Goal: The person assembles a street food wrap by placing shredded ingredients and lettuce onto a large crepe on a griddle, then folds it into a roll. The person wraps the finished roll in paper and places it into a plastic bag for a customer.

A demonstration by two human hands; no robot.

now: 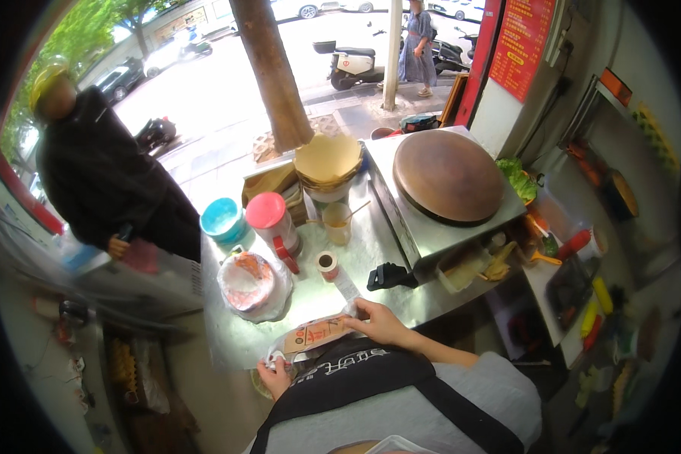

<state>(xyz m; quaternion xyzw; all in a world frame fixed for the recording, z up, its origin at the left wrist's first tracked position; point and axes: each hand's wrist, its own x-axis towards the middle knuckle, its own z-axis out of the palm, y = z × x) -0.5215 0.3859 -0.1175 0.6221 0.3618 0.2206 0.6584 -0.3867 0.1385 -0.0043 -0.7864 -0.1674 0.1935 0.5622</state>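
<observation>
A printed paper food bag inside a thin clear plastic bag (315,335) lies across the counter's near edge, close to the black apron. My left hand (274,377) grips the plastic at its left end. My right hand (378,323) pinches the plastic at the right end, beside a printed paper slip (347,288). A small roll of labels (327,265) stands just beyond the slip. To the right of the roll lies a black clip-like tool (390,276). Left of the hands, a round container covered in plastic (251,284) sits on the metal counter (309,293).
A round griddle (449,175) is at the back right. Farther back on the counter stand a pink-lidded jug (268,218), a blue tub (223,220), a beige cup with sticks (337,224) and stacked bowl-shaped pieces (328,159). A person in black (105,164) stands at the left.
</observation>
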